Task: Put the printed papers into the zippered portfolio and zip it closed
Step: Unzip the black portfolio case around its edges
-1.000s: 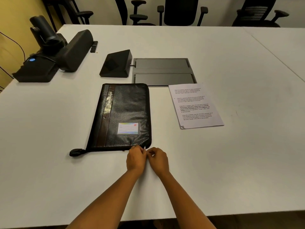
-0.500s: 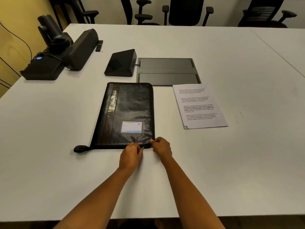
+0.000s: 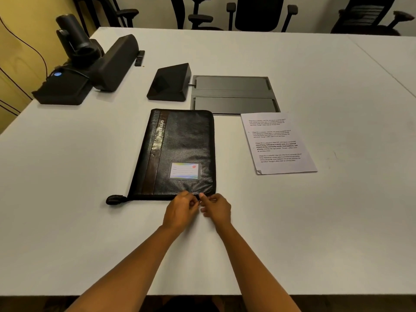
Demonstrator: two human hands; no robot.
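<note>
Your left grip [image 3: 180,210] and right grip [image 3: 217,209] sat together at the portfolio's [image 3: 180,152] near right corner, fingers curled, pinching its edge. It lay shut mid-counter [image 3: 315,221], the papers [image 3: 278,143] apart on its right. A wedge [image 3: 170,83] and panel [image 3: 234,93] lay beyond.

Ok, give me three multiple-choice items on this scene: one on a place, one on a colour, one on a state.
1. Where do the printed papers lie?
A. on top of the portfolio
B. on the table, right of the portfolio
C. under the portfolio

2. What colour is most of the portfolio's cover?
A. red
B. white
C. black

3. How does the portfolio lie?
A. flat, cover shut
B. spread open
C. standing on edge

1 B: the sheets lie on the table beside it.
2 C: its cover is black.
3 A: it lies flat with its cover down.
</note>
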